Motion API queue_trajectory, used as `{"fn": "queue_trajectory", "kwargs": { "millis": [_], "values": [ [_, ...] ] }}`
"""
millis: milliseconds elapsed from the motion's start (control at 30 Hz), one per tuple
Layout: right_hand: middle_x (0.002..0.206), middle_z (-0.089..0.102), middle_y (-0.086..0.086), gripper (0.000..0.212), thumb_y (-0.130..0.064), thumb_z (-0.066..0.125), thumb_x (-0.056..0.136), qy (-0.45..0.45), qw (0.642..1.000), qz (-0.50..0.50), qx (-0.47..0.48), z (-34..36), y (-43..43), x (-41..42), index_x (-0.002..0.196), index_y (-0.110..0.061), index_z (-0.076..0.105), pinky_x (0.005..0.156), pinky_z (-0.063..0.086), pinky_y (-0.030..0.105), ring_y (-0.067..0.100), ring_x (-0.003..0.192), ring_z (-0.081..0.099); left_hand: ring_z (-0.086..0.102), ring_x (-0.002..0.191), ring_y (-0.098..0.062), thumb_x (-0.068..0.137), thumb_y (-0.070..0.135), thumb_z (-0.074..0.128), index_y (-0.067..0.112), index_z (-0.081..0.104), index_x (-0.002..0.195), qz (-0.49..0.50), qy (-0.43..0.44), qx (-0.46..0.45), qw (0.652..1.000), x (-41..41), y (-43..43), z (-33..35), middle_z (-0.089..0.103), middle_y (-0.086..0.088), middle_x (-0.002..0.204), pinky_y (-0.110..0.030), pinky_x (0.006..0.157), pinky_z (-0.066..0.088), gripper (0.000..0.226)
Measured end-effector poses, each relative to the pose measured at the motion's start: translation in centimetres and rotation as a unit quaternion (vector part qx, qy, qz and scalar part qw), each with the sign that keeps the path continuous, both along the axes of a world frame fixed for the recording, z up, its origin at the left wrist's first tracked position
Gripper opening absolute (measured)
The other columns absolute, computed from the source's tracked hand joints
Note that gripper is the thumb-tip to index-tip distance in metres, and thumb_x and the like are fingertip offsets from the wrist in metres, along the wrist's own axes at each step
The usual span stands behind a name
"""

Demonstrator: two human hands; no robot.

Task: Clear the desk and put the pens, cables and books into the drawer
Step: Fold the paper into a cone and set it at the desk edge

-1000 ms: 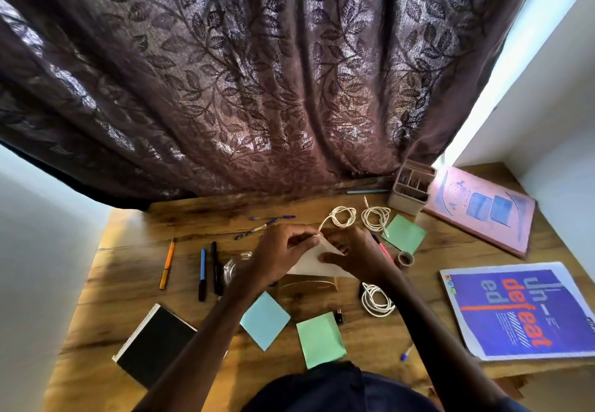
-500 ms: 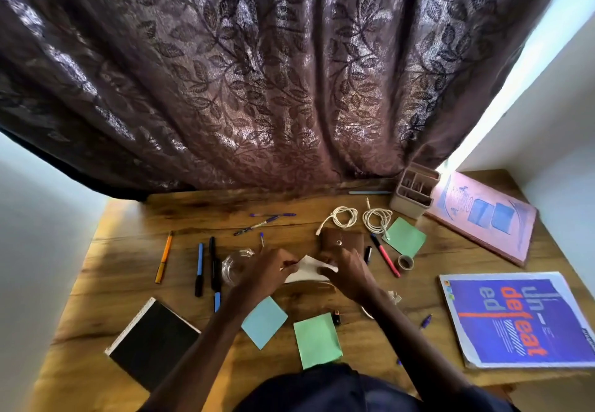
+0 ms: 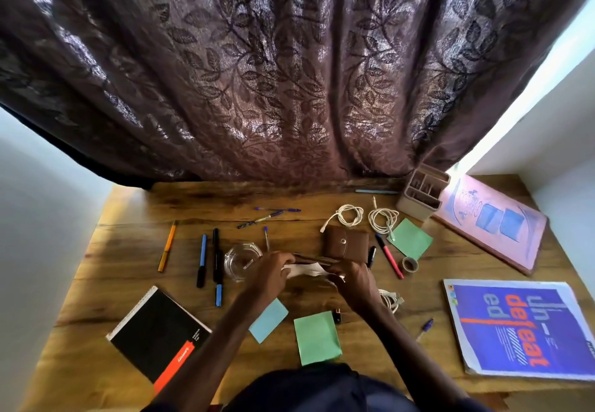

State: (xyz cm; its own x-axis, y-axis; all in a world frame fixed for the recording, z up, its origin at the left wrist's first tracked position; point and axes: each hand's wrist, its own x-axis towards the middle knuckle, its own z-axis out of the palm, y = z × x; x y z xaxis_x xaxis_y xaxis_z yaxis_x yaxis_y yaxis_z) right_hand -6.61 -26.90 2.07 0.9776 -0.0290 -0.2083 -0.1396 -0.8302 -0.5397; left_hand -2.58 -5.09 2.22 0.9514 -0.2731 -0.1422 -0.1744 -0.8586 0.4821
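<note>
Both hands meet over the middle of the desk [image 3: 128,228]. The left hand [image 3: 269,271] and the right hand [image 3: 352,283] each pinch one end of a pale paper [image 3: 306,270]. Their fingers are curled round its edges, so the sheet runs crosswise between them, low over the wood. Just past the knuckles sit a glass ashtray [image 3: 241,260] on the left and a brown pouch [image 3: 346,244] with its snap facing up.

Most of the pens lie lengthwise, pointing away from the person. At the far left is an orange pen [image 3: 168,246], its far end leaning a little to the right. Next come a blue pen [image 3: 202,260] and a black marker [image 3: 216,255], side by side. A purple pen [image 3: 277,209] lies crosswise further back. A pink pen [image 3: 389,257] slants beside the pouch.

Two cable coils [image 3: 346,215] [image 3: 383,218] rest behind the pouch, and a third coil [image 3: 391,300] is half hidden by the right wrist.

A black spiral notebook [image 3: 157,334] lies diagonally at the near left. A pink book [image 3: 492,218] fills the far right corner beside a compartmented pen holder [image 3: 423,194]. A blue book [image 3: 521,328] lies nearer on the right, its orange lettering turned sideways.

The desk is dark-grained wood set between pale walls. A brown leaf-patterned curtain [image 3: 289,73] hangs down to its back edge.
</note>
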Motion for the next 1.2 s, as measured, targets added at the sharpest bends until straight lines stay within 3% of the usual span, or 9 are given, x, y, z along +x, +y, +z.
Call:
{"fn": "queue_trajectory", "kwargs": {
  "millis": [233, 533, 633, 700, 767, 933, 1033, 1200],
  "values": [
    [0.114, 0.075, 0.005, 0.029, -0.024, 0.077, 0.085, -0.012, 1.0, 0.021, -0.007, -0.1, 0.3, 0.1, 0.114, -0.022, 0.076, 0.079, 0.056, 0.04, 0.027, 0.102, 0.07, 0.063, 0.121, -0.013, 0.091, 0.012, 0.073, 0.021, 0.063, 0.132, 0.024, 0.028, -0.005, 0.999, -0.2, 0.7, -0.3, 0.067, 0.005, 0.132, -0.033, 0.098, 0.055, 0.043],
    [0.113, 0.072, 0.014, 0.035, -0.016, 0.072, 0.085, 0.024, 0.999, 0.004, -0.033, 0.0, -0.5, -0.1, 0.121, -0.014, 0.069, 0.077, 0.058, 0.043, 0.035, 0.099, 0.068, 0.054, 0.131, -0.016, 0.092, 0.014, 0.071, 0.022, 0.056, 0.14, 0.004, 0.028, 0.013, 1.0, -0.7, 0.8, -0.6, 0.059, 0.003, 0.142, -0.029, 0.105, 0.05, 0.05],
    [0.124, 0.068, 0.012, 0.054, -0.022, 0.078, 0.082, 0.006, 1.0, 0.013, -0.027, 0.2, -1.6, -0.1, 0.133, -0.016, 0.06, 0.08, 0.055, 0.038, 0.031, 0.109, 0.065, 0.051, 0.135, -0.016, 0.093, 0.017, 0.07, 0.021, 0.051, 0.144, -0.008, 0.038, 0.021, 0.999, -0.9, 1.0, -0.6, 0.054, 0.003, 0.147, -0.03, 0.108, 0.048, 0.055],
    [0.139, 0.058, 0.012, 0.077, -0.029, 0.083, 0.077, 0.024, 0.997, 0.07, -0.029, 0.4, -1.4, 0.2, 0.144, -0.015, 0.049, 0.093, 0.051, 0.039, 0.031, 0.124, 0.057, 0.05, 0.136, -0.016, 0.092, 0.017, 0.071, 0.021, 0.05, 0.144, -0.021, 0.04, 0.029, 0.999, -1.0, 1.1, -0.7, 0.053, 0.003, 0.148, -0.03, 0.109, 0.047, 0.056],
    [0.147, 0.052, 0.01, 0.086, -0.033, 0.083, 0.076, 0.057, 0.991, 0.115, -0.045, 0.6, -0.4, 0.6, 0.149, -0.016, 0.042, 0.102, 0.048, 0.04, 0.031, 0.131, 0.052, 0.049, 0.137, -0.017, 0.091, 0.017, 0.071, 0.021, 0.05, 0.145, -0.026, 0.04, 0.035, 0.998, -1.3, 1.2, -0.8, 0.052, 0.002, 0.148, -0.031, 0.11, 0.047, 0.058],
    [0.135, 0.062, 0.01, 0.061, -0.029, 0.07, 0.085, 0.069, 0.988, 0.117, -0.067, 1.4, 1.6, 0.8, 0.143, -0.017, 0.052, 0.094, 0.05, 0.037, 0.032, 0.12, 0.06, 0.051, 0.135, -0.016, 0.092, 0.021, 0.071, 0.021, 0.05, 0.142, -0.007, 0.023, 0.005, 1.0, -1.8, 1.5, -0.6, 0.054, 0.003, 0.144, -0.029, 0.107, 0.048, 0.054],
    [0.124, 0.066, 0.01, 0.053, -0.031, 0.072, 0.083, 0.067, 0.987, 0.114, -0.086, 2.6, 1.6, 1.2, 0.131, -0.015, 0.06, 0.087, 0.054, 0.04, 0.034, 0.112, 0.064, 0.058, 0.128, -0.017, 0.094, 0.027, 0.069, 0.018, 0.052, 0.141, 0.047, 0.002, -0.079, 0.996, -2.1, 1.8, 0.2, 0.06, 0.001, 0.14, -0.033, 0.103, 0.052, 0.051],
    [0.106, 0.069, 0.005, 0.051, -0.043, 0.077, 0.072, -0.014, 0.997, 0.061, -0.052, 5.5, 1.3, 2.2, 0.114, -0.018, 0.063, 0.069, 0.054, 0.036, 0.028, 0.093, 0.066, 0.06, 0.12, -0.018, 0.09, 0.04, 0.072, 0.017, 0.047, 0.14, 0.119, -0.012, -0.182, 0.976, -2.6, 1.6, 2.1, 0.059, -0.003, 0.135, -0.041, 0.094, 0.057, 0.061]
  ]
}}
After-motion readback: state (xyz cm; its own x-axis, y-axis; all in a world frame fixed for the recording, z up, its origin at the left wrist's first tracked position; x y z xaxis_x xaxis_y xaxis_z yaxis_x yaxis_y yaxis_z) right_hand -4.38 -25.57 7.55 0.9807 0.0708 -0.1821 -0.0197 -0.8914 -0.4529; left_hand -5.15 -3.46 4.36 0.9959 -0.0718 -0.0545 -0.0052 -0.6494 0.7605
